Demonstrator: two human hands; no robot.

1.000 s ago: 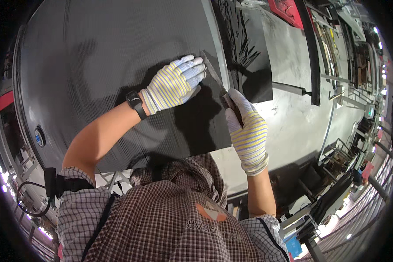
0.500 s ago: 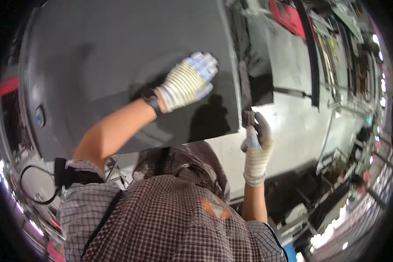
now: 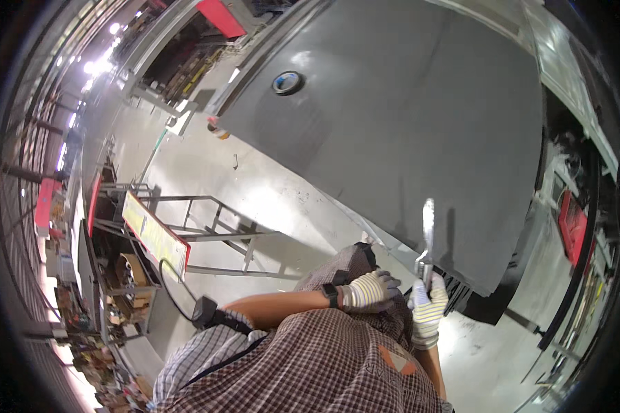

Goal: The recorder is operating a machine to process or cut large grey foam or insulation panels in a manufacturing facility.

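Observation:
My right hand (image 3: 428, 316), in a striped knit glove, is closed around the lower end of a long, narrow metal tool (image 3: 428, 227). The tool points away from me over the near edge of a large dark grey sheet (image 3: 406, 124), and its exact kind is unclear. Left of it, my left hand (image 3: 370, 290), gloved the same way with a dark band at the wrist, is close to my checked apron (image 3: 310, 351). Its fingers are loosely bent and seem to hold nothing. Dark strips (image 3: 456, 292) show beneath the sheet's edge beside my right hand.
A ring-shaped roll (image 3: 286, 82) with a blue inside lies on the far left of the sheet. Metal frame stands (image 3: 213, 237) and a yellowish board with red edges (image 3: 157, 234) are on the left. A dark bar (image 3: 565, 296) curves along the right side.
My view has swung, bringing the floor and stands on the left into sight. My left hand has come off the sheet and back toward my body; my right hand still holds the tool.

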